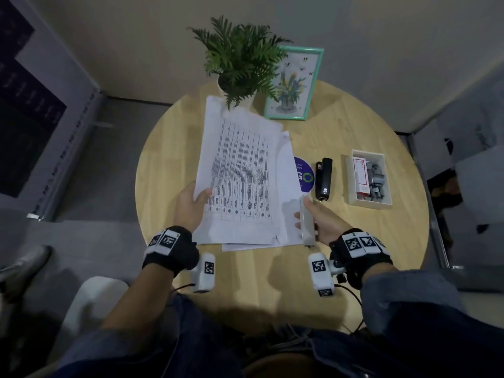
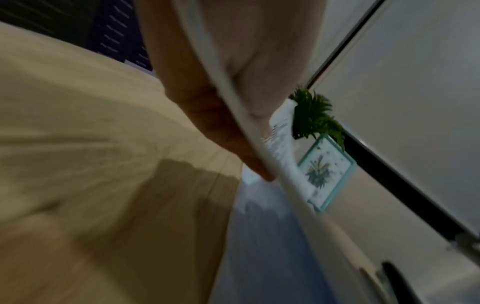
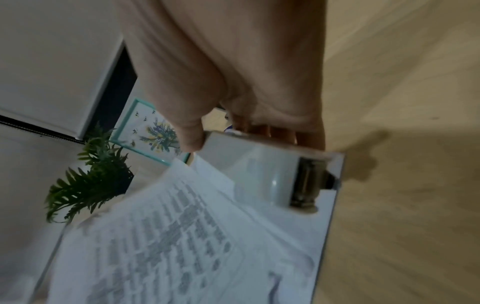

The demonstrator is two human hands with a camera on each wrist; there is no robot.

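Above a round wooden table (image 1: 169,148), a stack of printed sheets (image 1: 240,173) with dense tables of text is held tilted. My left hand (image 1: 200,199) pinches its left edge, thumb on top and fingers underneath. In the left wrist view that hand (image 2: 228,86) clamps the thin white paper edge (image 2: 259,152). My right hand (image 1: 305,211) grips the metal clip (image 1: 307,225) of a clipboard at the sheets' right side. In the right wrist view the thumb and fingers of this hand (image 3: 233,133) squeeze the clip (image 3: 259,164) over the sheets (image 3: 168,236).
A potted fern (image 1: 240,64) and a teal-framed flower picture (image 1: 294,83) stand at the table's far side. A black stapler (image 1: 324,178) and a white box of staples (image 1: 369,178) lie to the right. A purple round sticker (image 1: 306,174) shows beside the paper.
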